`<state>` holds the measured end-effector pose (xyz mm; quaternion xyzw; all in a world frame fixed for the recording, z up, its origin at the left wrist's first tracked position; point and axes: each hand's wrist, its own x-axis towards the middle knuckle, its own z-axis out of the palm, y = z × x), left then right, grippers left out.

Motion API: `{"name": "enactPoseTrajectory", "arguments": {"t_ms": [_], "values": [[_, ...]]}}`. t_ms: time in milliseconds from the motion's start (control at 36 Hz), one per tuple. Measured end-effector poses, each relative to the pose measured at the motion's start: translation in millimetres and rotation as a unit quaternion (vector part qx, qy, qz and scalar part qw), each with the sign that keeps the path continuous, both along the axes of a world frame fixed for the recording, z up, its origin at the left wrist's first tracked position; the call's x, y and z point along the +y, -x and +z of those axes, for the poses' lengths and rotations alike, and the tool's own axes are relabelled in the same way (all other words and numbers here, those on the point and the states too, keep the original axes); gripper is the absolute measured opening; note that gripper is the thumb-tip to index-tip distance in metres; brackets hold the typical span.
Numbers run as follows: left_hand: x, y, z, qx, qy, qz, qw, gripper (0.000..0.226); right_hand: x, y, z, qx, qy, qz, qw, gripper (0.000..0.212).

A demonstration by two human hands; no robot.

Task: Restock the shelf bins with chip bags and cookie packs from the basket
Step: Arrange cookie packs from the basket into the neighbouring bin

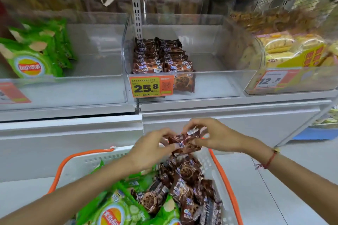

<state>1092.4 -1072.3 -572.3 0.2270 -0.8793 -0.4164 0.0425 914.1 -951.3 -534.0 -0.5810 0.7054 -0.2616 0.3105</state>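
Both hands grip brown cookie packs above the basket.

Bright, even light; edges bowed, upper shelf perhaps motion-blurred.

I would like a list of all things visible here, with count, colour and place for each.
held cookie packs: a few, brown, between both hands above the basket
basket: one, white with orange handles, bottom centre
basket cookie packs: many, brown, basket's right side
basket chip bags: several, green, basket's left side
middle bin: one, clear, brown cookie packs at its left
left bin chip bags: several, green
price tag: one, orange, middle bin front
left hand: gripping packs
right hand: gripping packs
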Motion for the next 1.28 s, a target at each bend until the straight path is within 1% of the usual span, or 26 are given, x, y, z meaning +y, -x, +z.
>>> {"name": "enactPoseTrajectory", "arguments": {"t_ms": [83,167,222,278,333,389,417,444,472,528,583,667,750,806,861,944,1056,1111,1194,1222,1278], "values": [[-11,8,53,0.072,0.060,0.030,0.995,0.017,-10,8,48,0.022,0.082,-0.012,0.996,0.029],[-27,19,100,0.156,0.082,0.030,0.984,0.018,-18,15,95,0.057,0.149,-0.015,0.987,0.028],[-40,29,127,0.183,0.110,0.027,0.977,0.017,-24,21,122,0.067,0.184,-0.016,0.980,0.027],[-56,41,149,0.189,0.143,0.023,0.971,0.017,-31,28,145,0.069,0.194,-0.016,0.978,0.025],[-73,53,167,0.166,0.146,0.008,0.975,0.019,-42,38,164,0.044,0.162,-0.032,0.985,0.021],[-90,62,177,0.126,0.154,-0.005,0.980,0.021,-60,52,174,-0.017,0.086,-0.107,0.990,0.020],[-98,66,178,0.108,0.157,-0.009,0.982,0.022,-70,61,173,-0.032,0.043,-0.156,0.986,0.025],[-105,69,179,0.094,0.159,-0.015,0.983,0.024,-80,70,171,-0.023,-0.001,-0.193,0.981,0.031],[-110,72,178,0.079,0.161,-0.018,0.984,0.026,-90,80,167,0.007,-0.045,-0.210,0.977,0.034],[-119,77,174,0.054,0.157,-0.028,0.986,0.029,-106,97,157,0.072,-0.129,-0.201,0.968,0.030],[-124,81,169,0.046,0.144,-0.038,0.988,0.029,-118,105,149,0.110,-0.212,-0.167,0.956,0.028],[-133,84,164,0.039,0.122,-0.049,0.990,0.024,-130,103,139,0.118,-0.315,-0.140,0.931,0.033],[-138,83,164,0.011,0.108,-0.074,0.991,0.025,-141,96,128,0.101,-0.370,-0.120,0.916,0.032],[-138,84,165,-0.005,0.106,-0.086,0.991,0.027,-145,94,123,0.095,-0.371,-0.121,0.916,0.023],[-136,87,165,-0.022,0.122,-0.091,0.988,0.029,-147,96,119,0.085,-0.347,-0.145,0.923,0.017],[-132,94,162,-0.050,0.153,-0.095,0.982,0.028,-148,100,115,0.035,-0.316,-0.177,0.931,0.012],[-121,108,155,-0.101,0.228,-0.094,0.964,0.027,-144,103,107,-0.046,-0.252,-0.216,0.942,0.014],[-115,114,152,-0.119,0.265,-0.091,0.952,0.022,-141,102,104,-0.053,-0.223,-0.220,0.948,0.012],[-110,120,154,-0.145,0.308,-0.078,0.937,0.020,-134,100,108,-0.038,-0.178,-0.198,0.963,0.029],[-109,121,155,-0.154,0.317,-0.073,0.933,0.022,-130,98,113,-0.036,-0.180,-0.176,0.967,0.034],[-110,122,157,-0.173,0.325,-0.066,0.927,0.024,-123,93,124,-0.026,-0.213,-0.125,0.969,0.038]]}}
